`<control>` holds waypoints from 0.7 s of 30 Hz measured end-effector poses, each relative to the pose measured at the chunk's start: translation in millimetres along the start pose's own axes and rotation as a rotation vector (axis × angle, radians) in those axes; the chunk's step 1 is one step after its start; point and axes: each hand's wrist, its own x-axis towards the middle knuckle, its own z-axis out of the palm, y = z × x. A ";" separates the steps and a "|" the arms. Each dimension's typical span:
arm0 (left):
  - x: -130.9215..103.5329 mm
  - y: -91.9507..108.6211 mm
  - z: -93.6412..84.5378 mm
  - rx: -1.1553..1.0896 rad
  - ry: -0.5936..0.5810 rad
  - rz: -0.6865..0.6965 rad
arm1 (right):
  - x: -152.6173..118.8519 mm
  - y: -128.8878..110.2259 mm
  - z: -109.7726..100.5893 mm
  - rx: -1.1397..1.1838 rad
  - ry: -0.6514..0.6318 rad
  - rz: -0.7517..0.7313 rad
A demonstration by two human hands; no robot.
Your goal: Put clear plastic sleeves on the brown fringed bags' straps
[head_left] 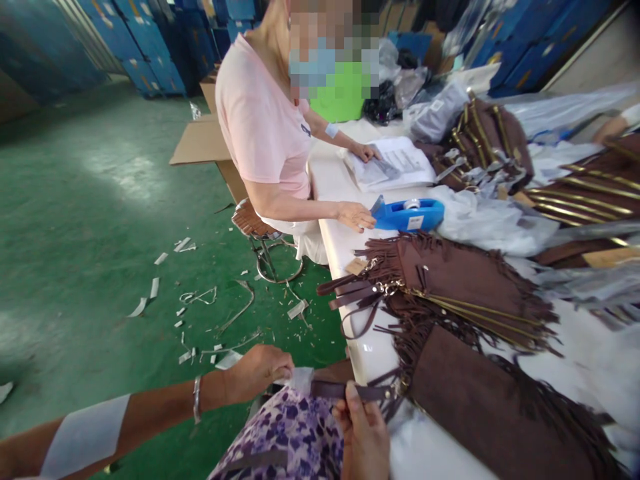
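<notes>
Two fringed bags (450, 280); one tape dispenser (407, 215)

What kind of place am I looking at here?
Probably a bag packing workshop: brown fringed bags piled on a white table, a blue tape dispenser, blue crates stacked behind, scraps on the green floor.

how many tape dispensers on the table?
1: the blue tape dispenser on the white table, beside a co-worker's hand. Others may be hidden under the bags.

Scrap-littered green floor (100, 200), blue crates (145, 47), white table (340, 180)
</notes>
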 end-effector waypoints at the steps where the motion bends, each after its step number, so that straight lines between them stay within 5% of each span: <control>1: -1.2 2.1 0.9 -0.007 0.008 0.014 | -0.1 0.3 1.7 -0.018 -0.001 -0.011; 12: -12.5 12.4 4.9 -0.192 0.087 0.001 | 5.4 11.4 -3.8 -0.150 0.030 -0.075; 21: -19.2 25.7 6.5 -0.127 0.193 0.005 | 4.2 10.6 -5.9 -0.269 0.031 -0.071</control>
